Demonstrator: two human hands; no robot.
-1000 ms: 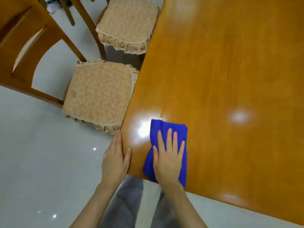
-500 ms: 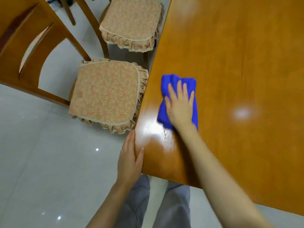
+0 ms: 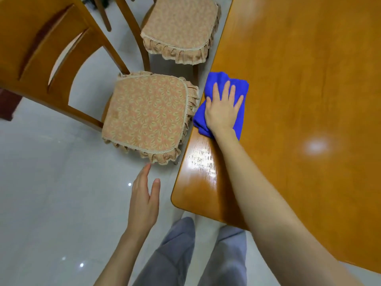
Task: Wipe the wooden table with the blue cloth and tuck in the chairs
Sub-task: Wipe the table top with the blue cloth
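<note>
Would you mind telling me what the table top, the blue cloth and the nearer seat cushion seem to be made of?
Table top: wood, probably varnished; grain lines and glossy glare.
Blue cloth: fuzzy pile, likely microfibre.
Seat cushion: printed fabric with ruffled trim, seemingly padded.

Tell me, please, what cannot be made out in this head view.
All in the head view:
- Table: far and right parts cut off by the frame.
- Cloth: middle hidden under the right hand.
- Near chair: legs mostly hidden by its cushion; back cut off at the left edge.
- Far chair: back cut off at the top edge.
</note>
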